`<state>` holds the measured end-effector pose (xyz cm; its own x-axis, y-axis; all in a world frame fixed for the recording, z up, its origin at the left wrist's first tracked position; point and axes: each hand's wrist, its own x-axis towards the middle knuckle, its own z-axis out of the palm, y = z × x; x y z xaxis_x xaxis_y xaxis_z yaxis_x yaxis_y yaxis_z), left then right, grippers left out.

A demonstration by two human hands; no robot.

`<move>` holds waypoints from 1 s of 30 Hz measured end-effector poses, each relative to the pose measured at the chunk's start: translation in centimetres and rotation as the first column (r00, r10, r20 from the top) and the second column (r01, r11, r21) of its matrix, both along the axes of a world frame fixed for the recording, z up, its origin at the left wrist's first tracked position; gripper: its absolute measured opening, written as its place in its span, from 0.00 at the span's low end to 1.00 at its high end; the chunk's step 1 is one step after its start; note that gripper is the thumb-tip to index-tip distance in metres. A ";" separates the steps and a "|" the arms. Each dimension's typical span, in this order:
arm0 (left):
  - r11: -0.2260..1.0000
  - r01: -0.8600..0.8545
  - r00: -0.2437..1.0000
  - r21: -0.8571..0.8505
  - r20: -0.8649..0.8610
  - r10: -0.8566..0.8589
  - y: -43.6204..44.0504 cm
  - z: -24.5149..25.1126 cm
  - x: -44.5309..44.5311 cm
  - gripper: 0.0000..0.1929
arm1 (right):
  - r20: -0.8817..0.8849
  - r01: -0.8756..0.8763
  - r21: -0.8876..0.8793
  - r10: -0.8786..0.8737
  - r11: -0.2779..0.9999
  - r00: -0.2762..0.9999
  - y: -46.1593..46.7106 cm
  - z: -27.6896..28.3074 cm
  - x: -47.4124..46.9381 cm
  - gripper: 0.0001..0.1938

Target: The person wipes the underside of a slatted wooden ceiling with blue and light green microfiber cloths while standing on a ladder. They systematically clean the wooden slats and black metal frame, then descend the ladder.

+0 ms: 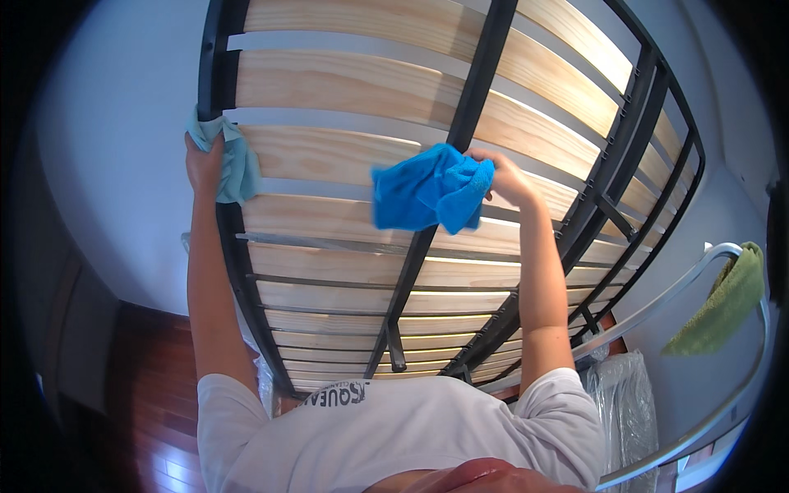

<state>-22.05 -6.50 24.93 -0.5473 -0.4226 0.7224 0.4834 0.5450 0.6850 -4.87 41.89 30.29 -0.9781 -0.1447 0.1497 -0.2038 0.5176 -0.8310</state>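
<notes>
A bed frame of black metal bars (474,80) with pale wooden slats (345,86) stands upright before me. My left hand (204,163) grips a light teal cloth (237,163) that is wrapped round the black side rail at the left. A bright blue cloth (425,188) is pinched in my right hand (508,179), close to the middle bar; part of the cloth hangs over the slats. Whether the blue cloth touches the bar cannot be told. Its left edge is blurred.
At the right, a green cloth (718,302) hangs over a curved silver metal rail (653,302). Clear plastic wrapping (622,400) lies low behind the rail. A pale wall (123,154) rises at the left above a dark reddish wooden floor (154,382). Short metal legs (396,348) jut from the frame.
</notes>
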 end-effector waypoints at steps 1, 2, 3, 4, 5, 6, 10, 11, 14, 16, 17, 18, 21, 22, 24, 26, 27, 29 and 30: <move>1.000 0.018 0.999 0.008 -0.026 -0.018 0.0 0.0 0.0 0.34 | -0.033 -0.004 0.104 0.008 0.995 0.999 -0.3 1.2 -0.4 0.11; 0.999 0.037 0.998 0.013 -0.050 -0.036 0.0 -0.1 -0.1 0.34 | -0.046 -0.029 0.200 0.038 0.979 0.998 -0.5 2.4 -0.8 0.10; 0.998 0.055 0.996 0.018 -0.078 -0.053 0.0 -0.1 -0.1 0.34 | -0.035 0.016 0.356 -0.004 0.934 0.999 -0.5 3.5 -1.2 0.09; 0.999 0.030 0.998 0.018 -0.057 -0.029 0.0 -0.1 -0.1 0.34 | -0.186 0.070 0.594 0.052 0.802 0.981 -0.6 4.7 -1.8 0.09; 1.000 0.002 0.999 0.020 -0.039 -0.001 0.1 0.0 0.0 0.34 | -0.293 0.200 0.779 0.064 0.594 0.954 -0.7 5.9 -2.4 0.09; 0.999 -0.032 0.999 0.016 -0.029 0.032 0.1 0.0 0.1 0.34 | -0.343 0.225 0.784 0.103 0.578 0.934 -0.5 7.2 -2.6 0.10; 0.999 -0.021 1.000 0.040 -0.021 0.022 0.3 0.1 0.4 0.33 | -0.470 0.353 0.225 -0.216 0.908 0.856 0.0 14.4 -3.2 0.11; 0.998 -0.047 0.999 0.035 -0.022 0.047 0.3 0.1 0.4 0.33 | -0.590 0.330 0.035 -0.247 0.943 0.769 0.1 16.7 -3.2 0.11; 0.997 -0.073 0.997 0.035 -0.025 0.073 0.2 0.0 0.4 0.33 | -0.733 -0.080 -0.531 -0.410 0.844 0.543 0.0 22.0 -4.6 0.11; 0.998 -0.055 0.998 0.039 -0.029 0.056 0.2 0.0 0.5 0.32 | -0.832 -0.274 -0.453 -0.292 0.848 0.471 -0.5 24.7 -7.8 0.14; 0.999 -0.036 0.998 0.038 -0.046 0.037 0.1 -0.1 0.5 0.32 | -0.848 -0.336 -0.422 -0.234 0.842 0.476 -0.8 25.6 -9.8 0.17; 0.999 0.007 0.998 0.039 -0.064 -0.004 0.1 -0.1 0.5 0.31 | -0.954 0.135 -0.232 -0.252 0.963 0.160 -1.6 25.3 -12.6 0.20; 0.999 -0.004 0.999 0.041 -0.039 0.006 0.0 -0.1 0.5 0.30 | -0.930 0.819 -0.351 -0.067 0.454 -0.361 -6.8 23.6 -21.5 0.28; 1.000 -0.006 0.999 0.024 -0.041 0.007 0.0 -0.1 0.5 0.29 | -0.934 0.737 -0.351 -0.267 0.578 -0.236 -9.6 23.6 -23.9 0.31; 1.000 -0.020 0.999 0.022 -0.033 0.021 -0.1 -0.1 0.5 0.29 | -0.888 0.471 -0.386 -0.182 0.793 -0.422 -15.8 24.2 -26.8 0.31; 1.000 0.011 1.000 0.018 0.014 -0.011 -0.2 0.0 0.5 0.29 | -0.949 0.773 -0.259 -0.003 0.579 -0.316 -23.4 24.4 -28.2 0.29; 1.000 0.016 1.000 0.020 0.009 -0.016 -0.3 0.0 0.5 0.29 | -0.784 0.807 -0.570 0.394 -0.155 -0.479 -26.8 24.7 -28.0 0.30; 0.997 0.065 0.998 0.044 -0.026 -0.064 -0.3 0.0 0.5 0.29 | -0.905 0.642 0.165 0.373 0.749 -0.203 -30.5 25.0 -26.3 0.26; 0.999 0.037 0.999 0.036 -0.002 -0.037 -0.3 0.0 0.5 0.28 | -0.967 0.492 0.159 0.236 0.856 -0.097 -31.2 25.5 -25.1 0.22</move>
<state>-21.57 -6.85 24.93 -0.5619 -0.4281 0.7078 0.5035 0.5019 0.7033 -30.01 10.68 55.74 0.1534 -0.4234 0.8929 -0.4446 0.7774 0.4450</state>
